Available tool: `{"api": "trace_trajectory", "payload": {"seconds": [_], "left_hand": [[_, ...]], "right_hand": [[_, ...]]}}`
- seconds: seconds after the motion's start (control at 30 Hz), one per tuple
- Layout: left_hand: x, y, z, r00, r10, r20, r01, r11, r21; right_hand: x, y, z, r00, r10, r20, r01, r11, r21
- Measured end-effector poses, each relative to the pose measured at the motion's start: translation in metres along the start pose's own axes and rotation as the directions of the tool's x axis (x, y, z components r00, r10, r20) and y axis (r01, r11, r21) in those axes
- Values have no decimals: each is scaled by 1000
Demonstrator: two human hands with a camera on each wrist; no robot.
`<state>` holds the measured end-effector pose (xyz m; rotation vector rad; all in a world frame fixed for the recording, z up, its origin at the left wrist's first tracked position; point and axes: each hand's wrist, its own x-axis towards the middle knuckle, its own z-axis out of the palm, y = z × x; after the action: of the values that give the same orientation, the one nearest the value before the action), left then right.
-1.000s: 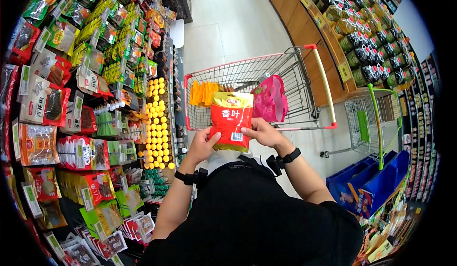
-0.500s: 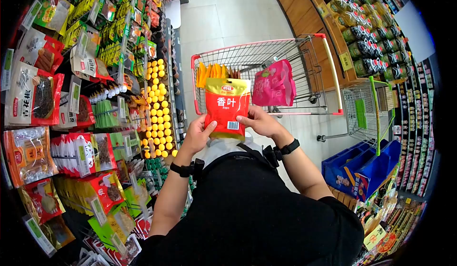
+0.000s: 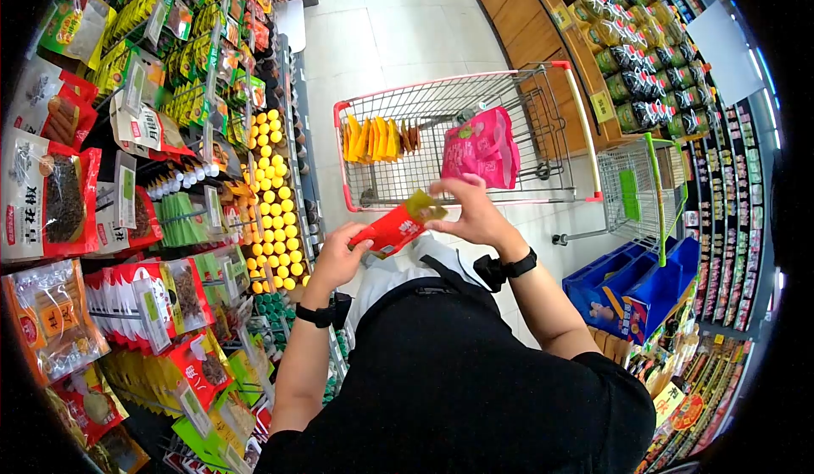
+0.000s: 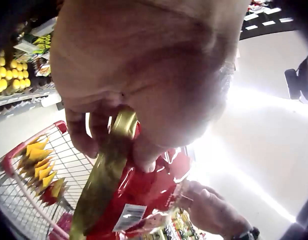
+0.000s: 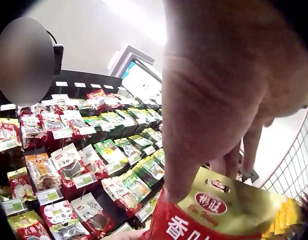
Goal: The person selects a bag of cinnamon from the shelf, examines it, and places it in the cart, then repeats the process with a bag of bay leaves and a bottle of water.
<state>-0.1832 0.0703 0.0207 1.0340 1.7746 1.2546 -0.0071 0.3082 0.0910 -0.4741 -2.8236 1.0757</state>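
Note:
A red and gold packet of bay leaves (image 3: 392,233) is held between my two hands, tilted, over my lap in front of the cart. My left hand (image 3: 337,258) pinches its lower left end; the left wrist view shows thumb and fingers on either side of the packet's gold edge (image 4: 106,177). At the other gold end, my right hand (image 3: 476,213) has its thumb on the printed front and its fingers behind, as the packet (image 5: 234,200) in the right wrist view shows. Most of the front is turned away in the head view.
Just beyond stands a wire shopping cart (image 3: 398,196) with a row of yellow packets (image 3: 373,139) and a pink bag (image 3: 482,147). Spice packets hang on a shelf (image 3: 51,181) to the left. A second cart (image 3: 632,190) and a blue box (image 3: 632,300) are at right.
The packet was upright with its front facing me; now it is tipped sideways. My right hand has shifted from its lower right side to its gold top end.

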Motion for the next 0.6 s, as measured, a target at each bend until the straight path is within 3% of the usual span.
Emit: {"api": "trace_trajectory", "payload": {"seconds": [0.07,0.1,0.13,0.23,0.27,0.33,0.4,0.5,0.53,0.57,0.6], "left_hand": [[3,3,2,1000,-1,27,1,1000,-6],[4,6,2,999,24,30,-24,1000,10],[5,8,2,999,21,25,-21,1000,22],[8,8,2,999,9,-32,-8,999,54],[8,5,4,998,5,-69,-1,998,55],[11,8,7,990,-71,-125,79,995,64],[16,16,13,961,-216,-174,230,971,63],[27,5,31,912,-233,-339,245,970,-10],[32,9,36,907,-244,-345,257,966,-8],[39,12,41,901,-256,-350,271,963,-6],[44,16,47,895,-272,-354,288,958,-5]], "right_hand": [[9,14,1,939,8,343,-23,999,42],[10,5,1,942,-8,337,-69,974,216],[13,7,4,928,-76,366,-10,973,229],[22,13,9,857,-113,503,-59,948,314],[26,20,12,844,-86,529,-65,963,261],[33,38,14,822,-29,568,-71,986,152],[43,59,4,821,-10,571,-130,970,204],[59,107,-26,853,43,521,-164,968,188],[65,126,-40,845,137,516,-222,969,108],[68,144,-49,917,115,382,-204,958,202],[78,168,-63,894,197,403,-258,961,102]]}}
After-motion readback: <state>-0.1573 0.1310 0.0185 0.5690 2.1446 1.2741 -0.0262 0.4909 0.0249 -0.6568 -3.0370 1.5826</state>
